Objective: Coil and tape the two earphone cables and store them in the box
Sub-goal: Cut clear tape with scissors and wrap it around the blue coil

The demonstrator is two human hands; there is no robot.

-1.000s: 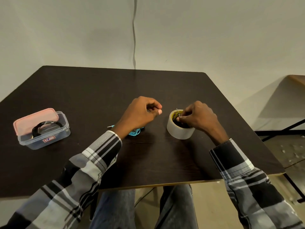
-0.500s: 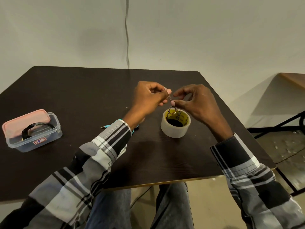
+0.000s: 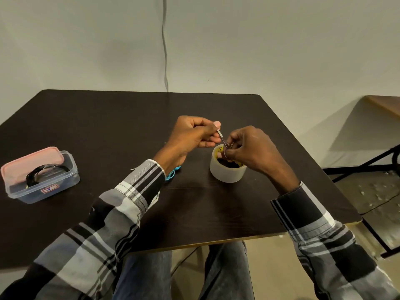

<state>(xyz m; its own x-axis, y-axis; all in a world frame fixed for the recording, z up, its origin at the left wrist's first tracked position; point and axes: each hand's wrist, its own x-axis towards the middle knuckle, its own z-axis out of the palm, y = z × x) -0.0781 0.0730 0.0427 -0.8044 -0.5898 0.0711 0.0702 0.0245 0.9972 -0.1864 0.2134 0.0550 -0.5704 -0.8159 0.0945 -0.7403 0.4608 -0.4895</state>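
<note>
Near the centre of the frame both hands meet just above a roll of clear tape (image 3: 227, 171) that sits flat on the dark surface (image 3: 108, 126). The left hand (image 3: 190, 135) has its fingers curled, thumb and forefinger pressed together on the upper end of a thin, pale strip (image 3: 221, 136) — it looks like tape, though it is too small to be sure. The right hand (image 3: 253, 148) hovers over the roll's yellow-lined core, its fingers pinching the lower end of that strip. A bundle of blue earphone cable (image 3: 172, 174) lies on the surface just below the left wrist, partly hidden by the plaid sleeve (image 3: 134, 191). At the left of the frame stands a clear plastic box (image 3: 43, 182) — a coiled black cable (image 3: 41, 172) rests inside it, and its pink lid (image 3: 28, 163) sits askew over the far-left part.
</note>
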